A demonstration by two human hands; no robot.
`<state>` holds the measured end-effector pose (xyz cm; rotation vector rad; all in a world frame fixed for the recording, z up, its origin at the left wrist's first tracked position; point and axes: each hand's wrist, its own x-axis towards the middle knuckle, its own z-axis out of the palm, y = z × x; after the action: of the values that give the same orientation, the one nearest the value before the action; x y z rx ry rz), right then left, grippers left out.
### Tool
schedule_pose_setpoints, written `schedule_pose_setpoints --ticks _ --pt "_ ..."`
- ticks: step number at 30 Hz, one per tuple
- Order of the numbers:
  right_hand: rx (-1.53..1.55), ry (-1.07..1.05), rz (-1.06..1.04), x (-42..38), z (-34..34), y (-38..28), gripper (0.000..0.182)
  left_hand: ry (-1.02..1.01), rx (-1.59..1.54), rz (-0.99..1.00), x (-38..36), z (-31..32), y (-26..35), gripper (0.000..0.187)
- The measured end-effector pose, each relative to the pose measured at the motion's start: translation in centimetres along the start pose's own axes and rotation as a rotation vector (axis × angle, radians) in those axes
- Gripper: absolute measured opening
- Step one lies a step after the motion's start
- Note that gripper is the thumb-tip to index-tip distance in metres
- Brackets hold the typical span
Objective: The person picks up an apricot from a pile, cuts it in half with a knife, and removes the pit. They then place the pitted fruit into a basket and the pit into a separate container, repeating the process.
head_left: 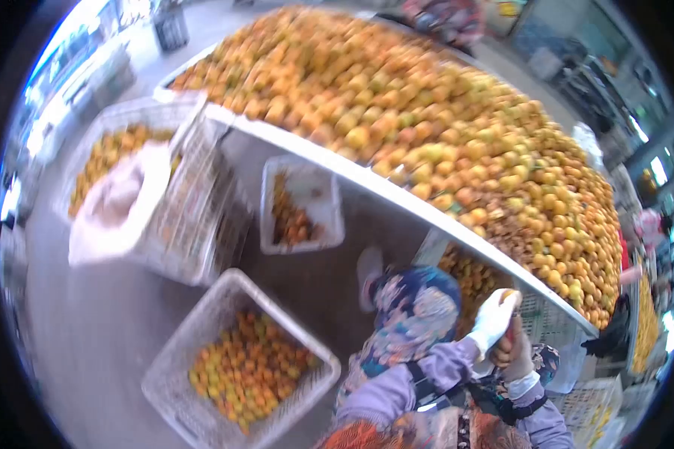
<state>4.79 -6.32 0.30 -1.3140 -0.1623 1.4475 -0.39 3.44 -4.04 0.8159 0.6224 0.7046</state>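
My left hand (492, 320), in a white glove, is closed around an apricot (509, 294), of which only a small part shows at the fingertips. Right against it is my right hand (515, 354), its fingers curled round something narrow and reddish that I cannot make out. Both hands are above my lap, close to the near edge of a table (367, 179) heaped with apricots (427, 153). Below the table edge, beside my left hand, more apricots (468, 280) lie in a container that is partly hidden.
A white crate (165, 378) of apricots stands on the floor to my left. A smaller white bin (335, 217) holds fruit pieces under the table. Stacked crates (195, 202), with a pale cloth (101, 243) over one, stand farther left. Another person (448, 19) is across the table.
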Motion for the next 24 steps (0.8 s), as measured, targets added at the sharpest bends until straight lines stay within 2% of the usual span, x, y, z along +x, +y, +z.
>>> schedule_pose_setpoints --ticks 1,2,3,6,9,11,12,14,17,18,20,21,23,24 --pt "0.01 0.009 -0.008 -0.1 1.0 0.0 0.041 0.005 -0.022 0.032 0.4 0.0 -0.8 0.026" --pt "0.065 0.017 0.004 0.0 0.9 -0.1 0.042 -0.128 -0.108 -0.016 1.3 -0.4 -1.4 0.027" --pt "0.078 -0.043 -0.014 0.3 0.4 0.0 0.041 -0.15 -0.264 -0.111 1.1 -0.1 -0.9 0.031" --pt "0.106 -0.163 -0.088 -0.7 0.8 -0.2 0.041 -0.169 -0.272 -0.162 0.2 0.3 0.4 0.037" --pt "0.171 -0.159 -0.083 -0.7 0.8 -0.4 0.039 -0.114 -0.225 -0.048 0.5 0.9 0.0 0.032" --pt "-0.024 -0.019 -0.115 -1.0 0.9 -0.8 0.046 -0.093 -0.226 -0.056 0.0 1.7 0.0 0.032" --pt "-0.017 -0.029 -0.117 -0.6 0.2 -0.5 0.046 -0.067 -0.238 -0.068 -0.3 1.9 0.5 0.032" --pt "-0.455 0.16 -0.534 0.6 -2.1 0.7 0.039 -0.068 -0.214 -0.053 -0.2 2.1 -0.1 0.032" --pt "-0.554 0.126 -0.577 0.3 -4.1 0.6 0.032 -0.064 -0.177 -0.053 -0.5 2.7 -0.3 0.034" --pt "-0.549 0.123 -0.583 -0.4 -3.7 0.2 0.032 -0.084 -0.103 -0.034 -0.5 2.7 -0.6 0.034" --pt "-0.206 0.162 -0.242 -2.2 -2.0 -0.7 0.031 -0.081 -0.008 -0.021 -0.8 3.1 -0.2 0.031" --pt "-0.203 0.159 -0.245 -1.3 -2.0 0.0 0.031 -0.081 -0.003 -0.019 -0.8 3.2 -0.1 0.031" --pt "-0.057 0.276 -0.433 1.1 -2.6 2.3 0.033 -0.068 0.019 -0.012 -0.9 3.3 -0.4 0.028" --pt "-0.062 0.178 -0.179 0.0 -3.9 1.3 0.033 -0.042 0.034 -0.032 -0.9 3.3 -0.3 0.027"
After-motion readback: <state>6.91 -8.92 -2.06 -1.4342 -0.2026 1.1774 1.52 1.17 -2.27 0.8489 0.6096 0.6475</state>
